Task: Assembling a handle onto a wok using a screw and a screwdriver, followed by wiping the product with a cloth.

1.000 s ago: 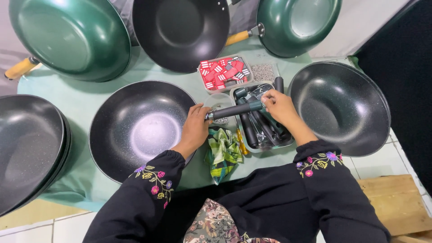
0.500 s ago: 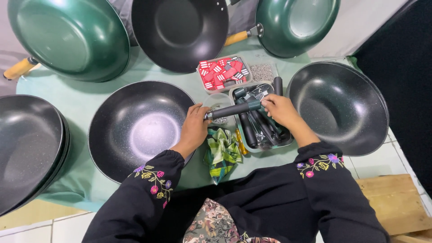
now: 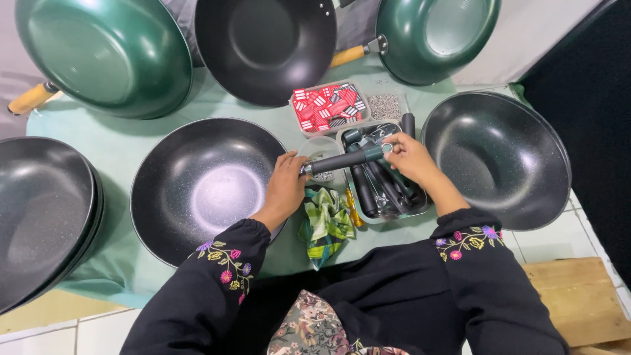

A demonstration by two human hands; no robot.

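A: Step in hand? Both grips look clenched on one dark pan handle (image 3: 343, 160): left hand (image 3: 287, 187) at its metal end, right hand (image 3: 409, 154) at its cap, above the grey tray (image 3: 420, 205).

B: Probably fitting it; next needs alignment. Red-and-white packets (image 3: 327, 106) sit in a clear box behind the tray, green patterned packet (image 3: 325, 223) on the counter (image 3: 131, 141) beside it.

A pale green cloth (image 3: 131, 141) covers the table. On it lie black woks at left (image 3: 39, 217), centre (image 3: 204, 187) and right (image 3: 499, 158), green pans along the top (image 3: 105, 52), a tray of handles (image 3: 384, 190) and a folded green rag (image 3: 325, 223).
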